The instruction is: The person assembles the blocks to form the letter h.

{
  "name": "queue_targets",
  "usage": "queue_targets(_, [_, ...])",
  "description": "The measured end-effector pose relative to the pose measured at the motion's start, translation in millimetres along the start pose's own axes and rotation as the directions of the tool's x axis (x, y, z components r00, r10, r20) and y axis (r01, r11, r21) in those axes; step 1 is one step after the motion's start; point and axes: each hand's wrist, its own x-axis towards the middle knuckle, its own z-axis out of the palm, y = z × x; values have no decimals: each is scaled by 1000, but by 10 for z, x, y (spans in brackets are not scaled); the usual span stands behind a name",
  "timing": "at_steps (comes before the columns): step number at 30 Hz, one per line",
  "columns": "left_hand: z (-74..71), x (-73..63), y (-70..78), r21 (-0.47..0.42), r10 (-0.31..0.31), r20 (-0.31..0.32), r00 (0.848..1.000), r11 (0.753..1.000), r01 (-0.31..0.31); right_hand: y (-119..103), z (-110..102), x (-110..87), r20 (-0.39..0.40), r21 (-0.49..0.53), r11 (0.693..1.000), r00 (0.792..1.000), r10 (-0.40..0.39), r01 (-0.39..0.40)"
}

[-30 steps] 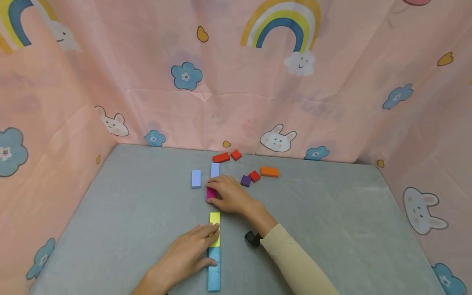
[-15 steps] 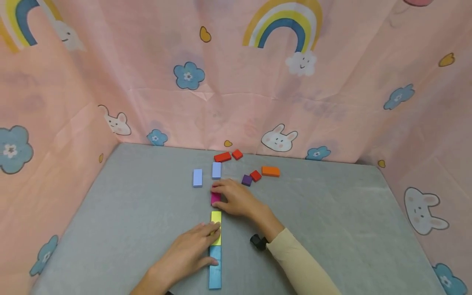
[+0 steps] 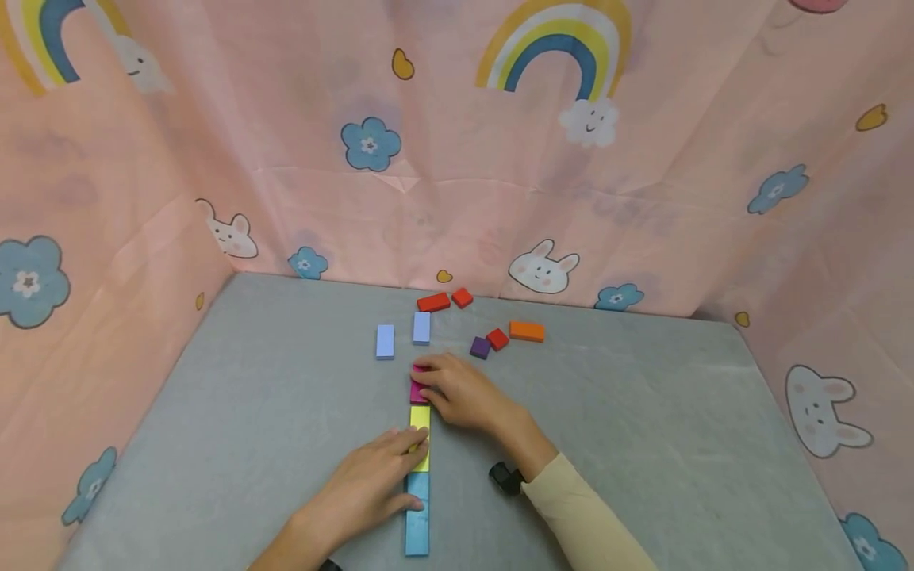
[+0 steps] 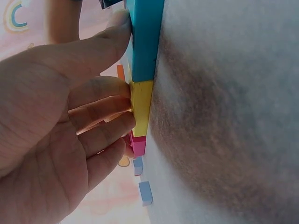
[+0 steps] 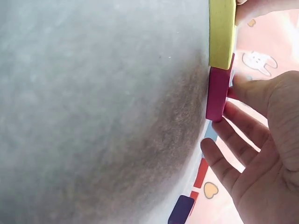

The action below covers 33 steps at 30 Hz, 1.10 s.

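Nearest of all, a blue block (image 3: 417, 535) lies flat on the grey counter (image 3: 250, 428), and the thumb of the left hand (image 3: 360, 485) rests on it. The left hand is loose, with its fingers stretched out and touching the yellow block (image 3: 420, 417). That yellow block sits under those fingertips, its near end right up against the blue one.

A bit farther on, the right hand (image 3: 464, 394) pinches a dark pink block (image 3: 418, 395). The pink block's near end meets the yellow one, so the three make one straight line. A black camera (image 3: 505, 479) is on the right wrist, by the tan sleeve (image 3: 585, 519).

Past the right hand's fingers lie two pale blue blocks (image 3: 385, 342), side by side with a gap. Just beyond its knuckles sit a purple cube (image 3: 480, 347) and a red cube (image 3: 497, 339), close together, then an orange block (image 3: 527, 331). Farther past that hand are a long red block (image 3: 433, 302) and another small red block (image 3: 462, 297). Behind everything hangs a pink cloth (image 3: 443, 206) with rainbows and bunnies.
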Motion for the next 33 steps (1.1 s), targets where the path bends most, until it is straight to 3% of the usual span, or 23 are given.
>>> queue_targets(11, [-7, -3, 3, -1, 3, -8, 1000, 1000, -3, -14, 45, -66, -38, 26, 1000, 999, -3, 4])
queue_targets(23, [-13, -1, 12, -29, -25, 19, 1000, 999, 26, -13, 59, -87, -22, 74, 997, 999, 27, -25])
queue_targets(33, [-37, 11, -5, -43, -16, 25, 1000, 999, 17, -28, 37, -67, -25, 47, 999, 1000, 17, -16])
